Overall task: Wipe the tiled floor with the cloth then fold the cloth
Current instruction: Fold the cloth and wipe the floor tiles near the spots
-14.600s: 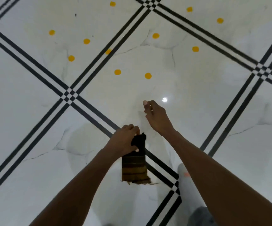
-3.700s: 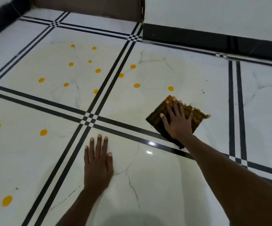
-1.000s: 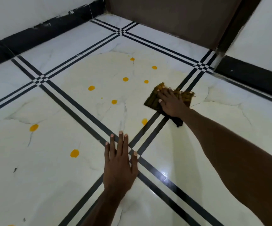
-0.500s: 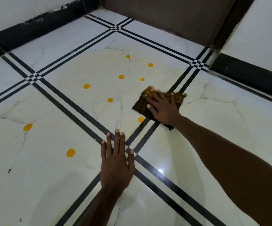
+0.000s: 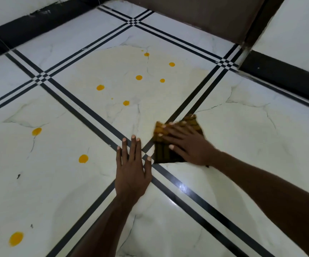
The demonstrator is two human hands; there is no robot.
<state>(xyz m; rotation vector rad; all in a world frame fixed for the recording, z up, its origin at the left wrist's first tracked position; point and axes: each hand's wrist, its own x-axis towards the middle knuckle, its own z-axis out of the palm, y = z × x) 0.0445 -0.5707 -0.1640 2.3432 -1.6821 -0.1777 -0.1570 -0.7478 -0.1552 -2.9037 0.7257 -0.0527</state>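
Left hand [image 5: 131, 173] and right hand [image 5: 189, 145]: both bare, no gloves, rings or watch. Forearms bare to frame edge; no sleeves visible. Fingernails short.

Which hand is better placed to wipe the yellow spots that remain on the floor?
The right hand: it already presses flat on the cloth, near the yellow spot. The left hand lies flat on the bare floor, apparently as support.
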